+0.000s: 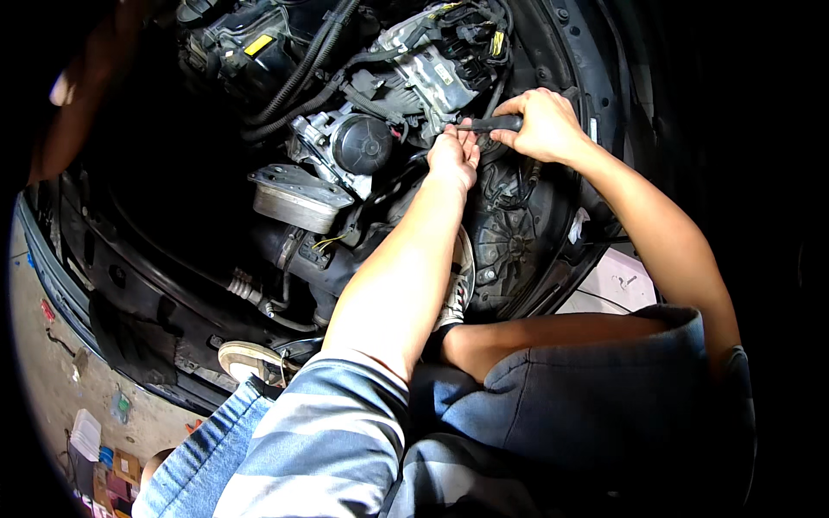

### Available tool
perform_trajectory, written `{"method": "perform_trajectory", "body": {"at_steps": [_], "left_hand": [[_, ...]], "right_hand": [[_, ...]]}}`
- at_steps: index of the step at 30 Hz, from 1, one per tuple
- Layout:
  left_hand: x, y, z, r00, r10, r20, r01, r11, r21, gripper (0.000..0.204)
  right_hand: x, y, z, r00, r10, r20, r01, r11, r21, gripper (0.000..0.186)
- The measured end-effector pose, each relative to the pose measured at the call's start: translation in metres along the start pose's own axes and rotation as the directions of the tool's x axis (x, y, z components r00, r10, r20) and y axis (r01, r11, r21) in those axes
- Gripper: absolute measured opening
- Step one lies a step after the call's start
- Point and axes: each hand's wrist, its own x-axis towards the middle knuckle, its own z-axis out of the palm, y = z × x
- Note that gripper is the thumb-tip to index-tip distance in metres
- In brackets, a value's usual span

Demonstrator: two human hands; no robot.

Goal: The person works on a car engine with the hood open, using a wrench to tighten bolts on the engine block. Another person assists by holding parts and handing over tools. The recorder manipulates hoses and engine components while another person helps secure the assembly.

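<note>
In my right hand (546, 125) is a black-handled tool (498, 123), probably a screwdriver, lying nearly level with its thin end pointing left. My left hand (453, 155) reaches up with its palm partly turned up. Its fingertips are pinched around the tool's thin front end, and what else they may hold is hidden. Both hands work beside the silver and black engine unit (439, 78), at its lower right corner. To the left of my left hand is a round black cap (362, 144) on a silver housing.
Below the cap sits a finned silver cooler block (298, 203). Black corrugated hoses (315, 56) cross the upper engine. My shoes (250, 361) stand inside the engine bay, near pipes and loose yellow wires (328, 243). The car's front edge (60, 276) curves along the left, with boxes (127, 466) on the floor beyond.
</note>
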Motion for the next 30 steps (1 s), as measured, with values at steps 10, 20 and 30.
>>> {"method": "perform_trajectory", "body": {"at_steps": [10,20,30], "left_hand": [[-0.003,-0.02,0.015,0.989,0.012,0.147,-0.072,0.91,0.409,0.023],[-0.067,-0.087,0.01,0.829,-0.035,0.558,-0.552,0.097,0.828,0.032],[-0.197,-0.03,0.019,0.397,-0.091,0.913,-0.827,-0.467,0.313,0.026]], "right_hand": [[-0.115,0.013,0.068,0.981,-0.034,-0.189,0.006,0.989,-0.15,0.047],[-0.171,0.162,0.159,0.678,0.558,-0.479,-0.585,0.804,0.11,0.046],[-0.151,0.197,0.201,0.707,0.632,-0.316,-0.525,0.769,0.364,0.046]]}}
